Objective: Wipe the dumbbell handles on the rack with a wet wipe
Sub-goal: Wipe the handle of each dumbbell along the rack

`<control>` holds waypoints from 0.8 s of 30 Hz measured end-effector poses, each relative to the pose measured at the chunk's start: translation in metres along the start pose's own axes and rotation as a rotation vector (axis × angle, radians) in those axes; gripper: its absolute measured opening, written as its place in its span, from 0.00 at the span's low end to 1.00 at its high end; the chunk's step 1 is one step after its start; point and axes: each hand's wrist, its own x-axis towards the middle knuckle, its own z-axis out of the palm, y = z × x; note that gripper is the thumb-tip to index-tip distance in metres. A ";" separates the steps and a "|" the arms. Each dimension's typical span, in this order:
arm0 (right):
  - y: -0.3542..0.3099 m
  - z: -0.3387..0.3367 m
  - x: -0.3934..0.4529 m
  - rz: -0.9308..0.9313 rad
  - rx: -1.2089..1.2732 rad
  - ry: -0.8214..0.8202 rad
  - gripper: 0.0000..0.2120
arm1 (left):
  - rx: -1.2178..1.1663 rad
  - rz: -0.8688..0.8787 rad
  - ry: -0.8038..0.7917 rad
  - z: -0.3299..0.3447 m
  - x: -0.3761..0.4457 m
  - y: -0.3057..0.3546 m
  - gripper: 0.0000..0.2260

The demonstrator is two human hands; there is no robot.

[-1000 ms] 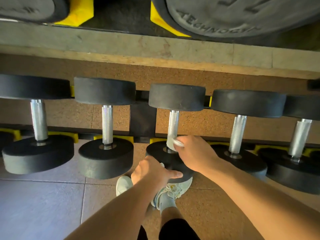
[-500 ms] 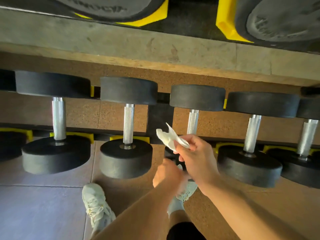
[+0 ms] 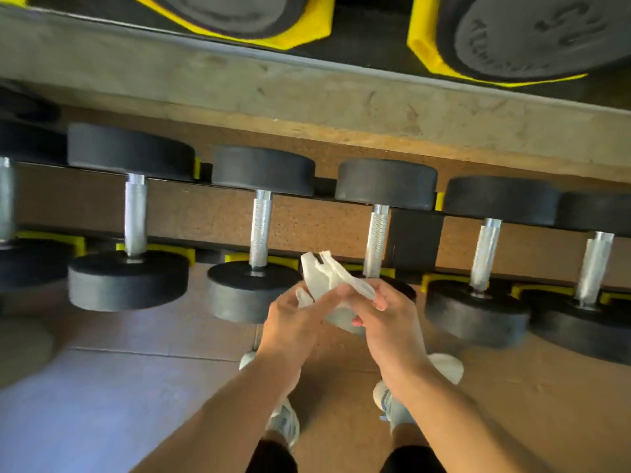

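White wet wipe [image 3: 329, 285] sits crumpled between my left hand [image 3: 295, 322] and right hand [image 3: 387, 315], both pinching it (held clear of any metal). Just beyond, knurled dumbbell handles [image 3: 260, 230] stand in the rack [image 3: 413, 240], black weights at both ends.

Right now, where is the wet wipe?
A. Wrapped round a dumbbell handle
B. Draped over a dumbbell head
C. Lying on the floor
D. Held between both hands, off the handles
D: the left hand and right hand both pinch the wet wipe in front of the rack, clear of every handle.
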 end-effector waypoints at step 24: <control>0.016 -0.012 -0.010 -0.253 -0.061 -0.177 0.09 | -0.067 -0.192 0.287 -0.019 0.023 -0.023 0.12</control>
